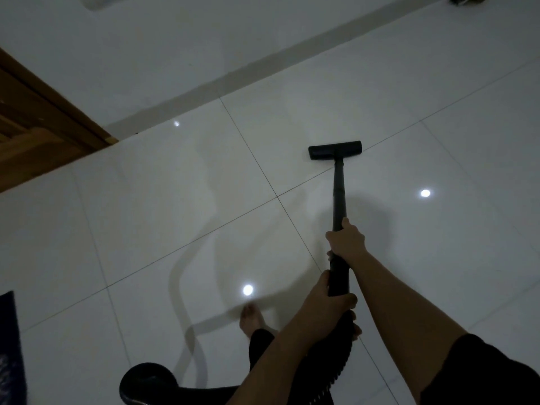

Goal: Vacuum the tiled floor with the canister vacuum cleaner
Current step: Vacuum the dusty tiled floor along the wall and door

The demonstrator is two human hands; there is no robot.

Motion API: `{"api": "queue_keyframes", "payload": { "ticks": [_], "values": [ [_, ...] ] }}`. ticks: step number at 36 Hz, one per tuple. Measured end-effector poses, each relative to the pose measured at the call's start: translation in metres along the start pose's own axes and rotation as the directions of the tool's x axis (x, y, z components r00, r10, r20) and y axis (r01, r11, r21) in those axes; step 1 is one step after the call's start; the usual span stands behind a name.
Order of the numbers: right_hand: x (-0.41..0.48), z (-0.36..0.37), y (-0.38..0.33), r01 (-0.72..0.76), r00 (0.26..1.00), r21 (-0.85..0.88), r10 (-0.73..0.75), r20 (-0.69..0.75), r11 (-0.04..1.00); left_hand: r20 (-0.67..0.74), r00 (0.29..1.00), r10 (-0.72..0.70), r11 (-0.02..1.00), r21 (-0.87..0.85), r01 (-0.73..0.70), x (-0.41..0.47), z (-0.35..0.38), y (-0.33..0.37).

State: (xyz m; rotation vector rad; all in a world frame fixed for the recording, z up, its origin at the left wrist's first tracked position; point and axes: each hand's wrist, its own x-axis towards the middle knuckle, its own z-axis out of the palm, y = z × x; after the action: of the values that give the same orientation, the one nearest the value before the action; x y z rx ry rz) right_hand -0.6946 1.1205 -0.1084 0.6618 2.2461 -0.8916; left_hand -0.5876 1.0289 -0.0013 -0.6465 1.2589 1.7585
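Observation:
A black vacuum wand (339,194) runs from my hands out to a flat black floor head (335,149) resting on the glossy white tiled floor (175,217). My right hand (347,239) grips the wand higher up. Just below it, my left hand (330,305) is closed round the thicker handle end where the ribbed black hose (336,361) begins. The hose drops toward the bottom edge. A rounded black part, probably the canister (146,381), shows at the bottom left.
A wooden door frame (38,118) stands at the left. The white wall and its skirting strip (233,77) run diagonally behind the floor head. A dark mat (10,346) lies at the left edge. My bare foot (251,320) is near the hose.

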Motion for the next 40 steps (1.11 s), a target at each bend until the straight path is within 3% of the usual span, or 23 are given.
{"api": "queue_keyframes", "payload": {
  "ticks": [16,21,33,35,40],
  "values": [
    [-0.05,0.032,0.038,0.005,0.995,0.058,-0.011,0.101,0.998,-0.051,0.999,-0.009,1.0,0.022,0.011,-0.039,0.003,-0.054],
    [-0.047,0.034,0.03,-0.04,0.992,0.166,0.02,0.122,0.985,-0.084,0.996,-0.008,0.999,0.051,0.012,-0.04,-0.004,-0.05],
    [-0.067,0.065,0.009,-0.143,0.968,0.345,0.057,0.246,0.928,-0.049,0.995,-0.085,0.961,0.26,0.095,-0.089,-0.05,-0.032],
    [-0.076,0.07,0.006,-0.165,0.96,0.386,0.058,0.273,0.908,-0.066,0.992,-0.112,0.919,0.373,0.128,-0.101,-0.06,-0.028],
    [-0.099,0.08,-0.011,-0.21,0.94,0.53,0.022,0.339,0.822,-0.131,0.987,-0.091,0.667,0.728,0.158,-0.141,-0.071,-0.012]
  ]
}}
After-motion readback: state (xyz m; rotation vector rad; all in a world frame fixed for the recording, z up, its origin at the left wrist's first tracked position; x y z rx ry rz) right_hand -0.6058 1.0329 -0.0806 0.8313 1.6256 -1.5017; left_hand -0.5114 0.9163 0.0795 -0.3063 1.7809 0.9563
